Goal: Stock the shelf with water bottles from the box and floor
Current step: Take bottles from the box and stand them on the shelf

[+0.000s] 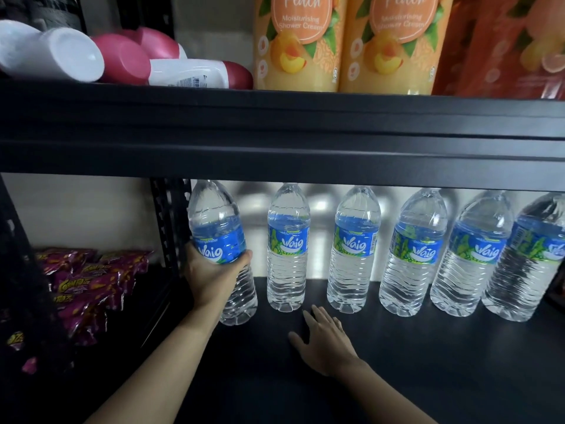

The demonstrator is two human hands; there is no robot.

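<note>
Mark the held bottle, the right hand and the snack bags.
held bottle (pixel 219 238): head view, on its blue label.
right hand (pixel 325 341): head view, on the back of the hand.
snack bags (pixel 88 284): head view, on the front of a purple bag.

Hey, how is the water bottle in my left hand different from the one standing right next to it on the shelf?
The held bottle is gripped around its label by the left hand; the neighbouring bottle has no hand on it. The held bottle leans, top tipped left; the neighbouring bottle stands upright. The held bottle is nearer the shelf front than the neighbouring bottle. Both are clear with blue Waig labels.
</note>
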